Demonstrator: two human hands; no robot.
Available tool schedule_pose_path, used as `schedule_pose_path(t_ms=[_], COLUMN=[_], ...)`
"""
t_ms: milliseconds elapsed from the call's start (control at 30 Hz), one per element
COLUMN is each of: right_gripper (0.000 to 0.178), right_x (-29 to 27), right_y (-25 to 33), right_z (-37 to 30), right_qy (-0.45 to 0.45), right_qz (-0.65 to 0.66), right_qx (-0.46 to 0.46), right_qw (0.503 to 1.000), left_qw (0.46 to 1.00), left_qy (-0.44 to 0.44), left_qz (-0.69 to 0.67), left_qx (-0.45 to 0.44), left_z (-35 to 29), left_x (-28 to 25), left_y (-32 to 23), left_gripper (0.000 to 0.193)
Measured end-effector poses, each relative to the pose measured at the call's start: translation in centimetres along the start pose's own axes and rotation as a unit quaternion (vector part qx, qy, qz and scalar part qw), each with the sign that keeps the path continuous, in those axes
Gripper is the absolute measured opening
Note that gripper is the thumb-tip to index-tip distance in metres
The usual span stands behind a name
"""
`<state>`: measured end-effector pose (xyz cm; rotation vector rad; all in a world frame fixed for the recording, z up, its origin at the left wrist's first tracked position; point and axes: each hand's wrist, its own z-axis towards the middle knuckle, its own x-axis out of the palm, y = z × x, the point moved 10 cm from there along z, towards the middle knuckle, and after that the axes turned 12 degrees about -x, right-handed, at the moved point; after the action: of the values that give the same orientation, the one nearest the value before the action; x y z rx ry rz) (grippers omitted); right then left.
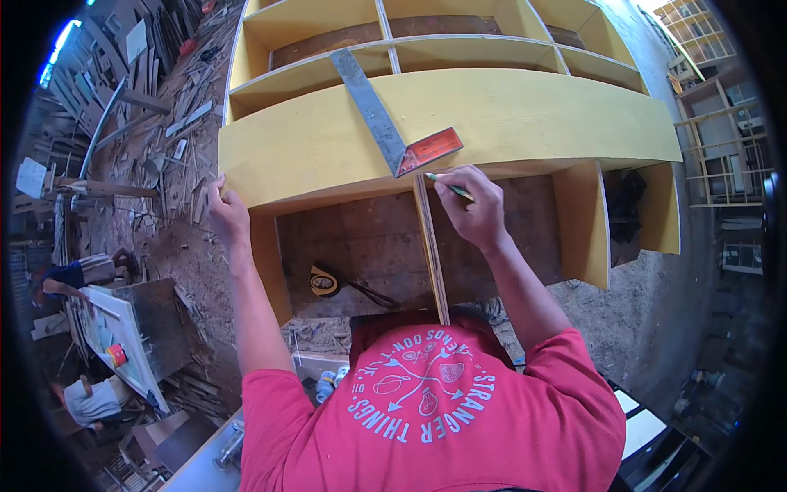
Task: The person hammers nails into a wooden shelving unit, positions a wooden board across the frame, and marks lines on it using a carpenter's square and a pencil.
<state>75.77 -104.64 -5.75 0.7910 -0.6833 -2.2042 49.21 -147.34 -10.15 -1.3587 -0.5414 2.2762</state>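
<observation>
A long yellow board [557, 115] lies across a yellow wooden shelf frame [586, 221]. At its left end my left hand [228, 215] is closed on the board's corner. My right hand [475, 205] pinches a dark green pencil [461, 193] near the board's front edge, just above an upright divider [429, 254]. On top of the board rests a try square [373, 111], its grey blade slanting toward the far left. The square's red handle [433, 151] is beside the pencil, with neither hand on it.
A yellow and black tape measure [324, 281] with a strap lies in the compartment below the board. More yellow compartments [467, 51] stretch away at the far side. Wood scraps [193, 119] litter the floor at left, where two people work around a pale panel [123, 336].
</observation>
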Motion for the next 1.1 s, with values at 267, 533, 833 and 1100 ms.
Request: schedule_pose_path(t_ms=[267,533,833,1100], right_gripper=[0.011,0.013,0.011,0.011], right_x=[-1.1,0.7,1.4,1.1], right_y=[-0.5,-1.4,-1.1,-1.2], right_z=[0.0,-0.5,-0.1,-0.2], right_qy=[0.032,0.056,0.074,0.056], right_qz=[-0.048,-0.077,-0.096,-0.089], right_qx=[-0.043,-0.051,-0.064,-0.056], right_qw=[0.997,0.994,0.991,0.993], left_qw=[1.000,1.000,1.000,0.999], left_qy=[-0.005,-0.004,0.003,0.017], left_qz=[-0.008,0.019,0.008,0.012], left_qx=[-0.005,0.001,-0.020,-0.045], left_z=[-0.2,-0.3,-0.1,-0.3], left_x=[0.0,-0.1,0.1,0.4], left_y=[-0.2,-1.0,-0.2,0.0], left_gripper=[0.034,0.032,0.031,0.033])
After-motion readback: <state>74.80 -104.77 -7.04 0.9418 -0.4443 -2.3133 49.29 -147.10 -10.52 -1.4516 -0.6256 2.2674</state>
